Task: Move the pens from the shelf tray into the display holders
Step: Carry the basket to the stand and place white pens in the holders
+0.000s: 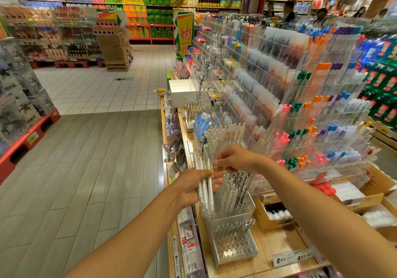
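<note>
From the head view we see our left hand [193, 186] curled around a bundle of white pens [205, 189], held above the clear display holders [234, 207]; our right hand [235, 158] pinches a small yellow band [220, 168] at the bundle's top

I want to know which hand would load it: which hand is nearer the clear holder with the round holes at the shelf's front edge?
Left. The left hand, gripping the white pens, is up and left of the holder; the right hand is higher and farther back.
</note>
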